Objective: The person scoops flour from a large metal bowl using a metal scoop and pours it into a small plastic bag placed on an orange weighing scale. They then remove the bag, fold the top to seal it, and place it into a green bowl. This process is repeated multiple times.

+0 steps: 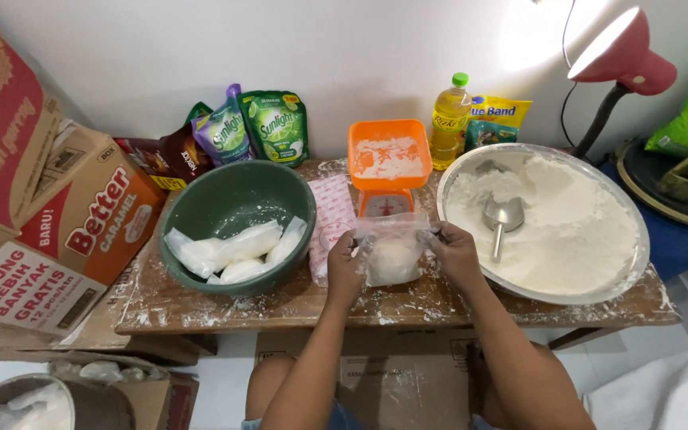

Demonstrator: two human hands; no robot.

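Observation:
A clear plastic bag (392,256) with white flour in its bottom stands on the wooden table (296,306), right in front of the orange scale (388,171). My left hand (345,267) pinches the bag's left top edge and my right hand (455,253) pinches its right top edge, stretching the mouth between them. The scale's orange tray is dusted with flour. To the right sits a wide metal basin (631,263) full of white flour, with a metal scoop (502,218) lying in it.
A green bowl (224,195) at the left holds several filled flour bags. Flat empty bags (333,211) lie beside it. Pouches, a yellow oil bottle (449,121) and a packet line the wall. Cardboard boxes (81,231) stand at left, a red lamp (623,52) at right.

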